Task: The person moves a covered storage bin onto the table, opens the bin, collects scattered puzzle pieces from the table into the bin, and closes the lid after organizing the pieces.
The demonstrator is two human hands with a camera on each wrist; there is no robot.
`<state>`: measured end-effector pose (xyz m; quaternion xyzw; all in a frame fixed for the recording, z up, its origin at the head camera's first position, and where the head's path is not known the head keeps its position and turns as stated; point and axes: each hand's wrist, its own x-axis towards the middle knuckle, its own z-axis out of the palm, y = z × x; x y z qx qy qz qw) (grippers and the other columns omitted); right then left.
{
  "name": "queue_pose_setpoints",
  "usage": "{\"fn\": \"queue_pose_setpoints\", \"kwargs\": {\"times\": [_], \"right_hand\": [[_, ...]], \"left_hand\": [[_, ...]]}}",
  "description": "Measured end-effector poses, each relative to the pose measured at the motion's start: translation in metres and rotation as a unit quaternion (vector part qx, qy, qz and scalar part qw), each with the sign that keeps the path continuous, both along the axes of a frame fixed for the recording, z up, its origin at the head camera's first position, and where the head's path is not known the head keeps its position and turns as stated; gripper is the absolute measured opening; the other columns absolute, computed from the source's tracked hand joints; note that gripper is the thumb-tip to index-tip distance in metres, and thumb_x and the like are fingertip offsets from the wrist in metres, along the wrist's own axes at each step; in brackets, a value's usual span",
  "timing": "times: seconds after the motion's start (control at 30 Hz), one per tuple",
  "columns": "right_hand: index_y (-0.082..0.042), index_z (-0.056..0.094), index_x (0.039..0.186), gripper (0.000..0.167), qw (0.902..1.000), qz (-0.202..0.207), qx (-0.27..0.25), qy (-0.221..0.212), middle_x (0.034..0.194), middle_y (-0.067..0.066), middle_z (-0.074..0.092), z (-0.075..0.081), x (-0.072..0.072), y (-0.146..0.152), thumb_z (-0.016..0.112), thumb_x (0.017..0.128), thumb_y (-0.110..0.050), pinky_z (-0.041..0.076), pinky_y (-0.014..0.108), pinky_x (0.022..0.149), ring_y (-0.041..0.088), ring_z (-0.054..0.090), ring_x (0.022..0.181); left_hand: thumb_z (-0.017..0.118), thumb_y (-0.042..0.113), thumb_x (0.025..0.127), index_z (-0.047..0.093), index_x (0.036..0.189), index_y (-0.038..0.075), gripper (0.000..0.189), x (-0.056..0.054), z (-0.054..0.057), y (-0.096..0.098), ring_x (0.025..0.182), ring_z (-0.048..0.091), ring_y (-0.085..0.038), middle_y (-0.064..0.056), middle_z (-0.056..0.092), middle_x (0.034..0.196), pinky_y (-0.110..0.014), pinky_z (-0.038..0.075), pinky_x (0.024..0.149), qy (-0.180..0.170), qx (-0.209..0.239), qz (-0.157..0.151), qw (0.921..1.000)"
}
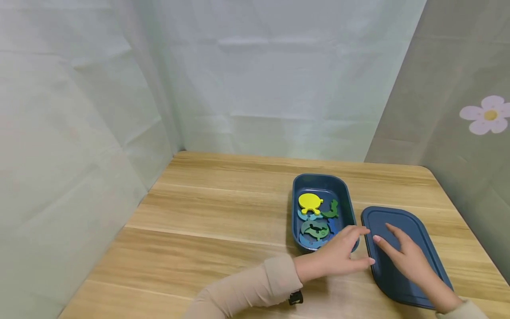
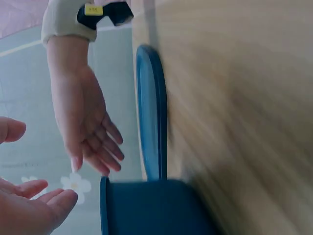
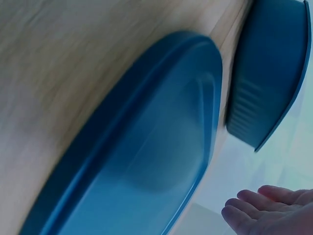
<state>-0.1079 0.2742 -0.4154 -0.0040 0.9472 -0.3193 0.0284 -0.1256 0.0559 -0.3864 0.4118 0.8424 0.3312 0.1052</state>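
Over the near right side of a dark blue box (image 1: 295, 212), my left hand (image 1: 338, 254) hovers with fingers spread and nothing in them. My right hand (image 1: 410, 259) hangs above a dark blue lid (image 1: 418, 235), its fingers loosely bent and holding nothing. The two hands face each other across the gap between box and lid. Inside the box lie a yellow animal-shaped piece (image 1: 309, 202), a green piece (image 1: 332, 210) and several flat blue and teal pieces. My left hand hides the box's near right corner.
The box and lid rest side by side on the right half of a wood-grain table (image 1: 223, 195). Pale cloth (image 1: 275, 84) hangs behind the table and along its sides. A flower print (image 1: 490, 115) shows on the right cloth.
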Motion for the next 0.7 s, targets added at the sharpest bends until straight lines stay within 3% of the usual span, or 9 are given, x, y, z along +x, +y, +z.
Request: {"fn": "queue_pose_setpoints", "kwargs": {"times": [0.2,0.3,0.5,0.7], "right_hand": [[0.018,0.022,0.14,0.08,0.9997,-0.01,0.016,-0.016,0.139,0.046,0.024,-0.001,-0.003,0.017,0.043,0.098,-0.046,0.031,0.074,0.089,0.064,0.027,0.121],[0.019,0.02,0.141,0.081,0.9995,-0.013,0.019,-0.022,0.139,0.046,0.023,-0.003,-0.003,0.024,0.043,0.098,-0.047,0.032,0.074,0.088,0.064,0.027,0.121],[0.022,0.018,0.139,0.083,0.9991,-0.014,0.017,-0.037,0.137,0.049,0.022,-0.006,-0.004,0.032,0.044,0.098,-0.046,0.03,0.074,0.091,0.065,0.026,0.121],[0.026,0.014,0.137,0.089,0.9966,-0.026,0.034,-0.071,0.134,0.052,0.019,-0.008,-0.008,0.044,0.042,0.098,-0.049,0.028,0.074,0.092,0.067,0.022,0.121]], "left_hand": [[0.059,0.041,0.091,0.015,0.152,0.015,0.08,0.009,-0.011,0.019,0.14,0.023,-0.005,0.004,0.019,0.156,-0.021,0.033,0.107,-0.086,-0.061,-0.043,0.9935],[0.059,0.042,0.091,0.01,0.153,0.015,0.084,0.012,-0.019,0.026,0.143,0.016,-0.006,0.004,0.013,0.158,-0.023,0.032,0.109,-0.11,-0.088,-0.052,0.9886],[0.059,0.047,0.09,0.012,0.153,0.016,0.084,0.012,-0.027,0.037,0.144,0.014,-0.008,0.003,0.012,0.158,-0.027,0.033,0.109,-0.125,-0.113,-0.014,0.9855],[0.06,0.047,0.089,0.012,0.153,0.019,0.085,0.011,-0.033,0.044,0.144,0.014,-0.009,0.005,0.012,0.157,-0.03,0.034,0.109,-0.19,-0.089,0.037,0.977]]}}
